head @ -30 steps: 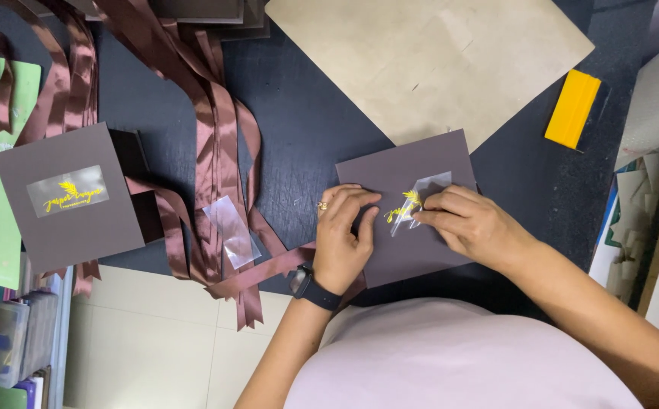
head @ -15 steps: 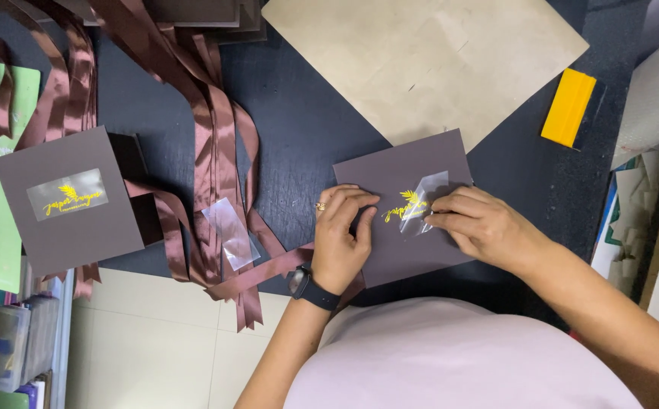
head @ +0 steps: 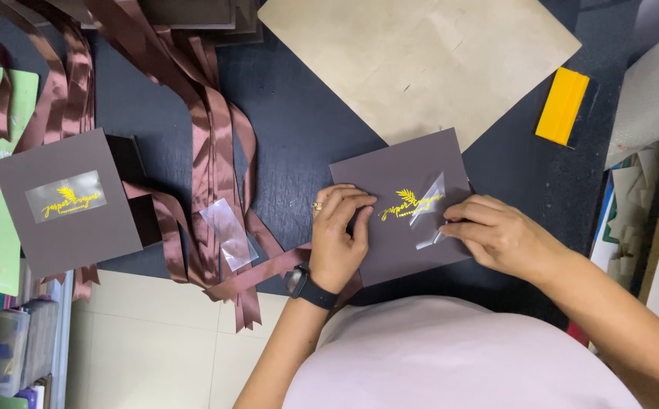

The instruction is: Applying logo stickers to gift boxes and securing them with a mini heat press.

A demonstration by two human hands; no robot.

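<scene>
From the head view, the brown card (head: 409, 208) lay flat on the dark worktop (head: 306, 129), close in front of the person. It was pinned by the left hand (head: 339, 241), fingers curled and pressing down at the card's left edge, nothing gripped. The clear film (head: 429, 212) was pinched at its lower corner by the right hand (head: 500, 236), fingers closed tight. Compared with half a second before, the film had been lifted further off the card, and more of the gold emblem (head: 403, 204) was left bare on the surface. The peel looked well advanced, with the emblem staying put. A yellow squeegee (head: 562, 105) lay untouched, well apart; brown ribbons (head: 216, 151) were heaped to the left.
</scene>
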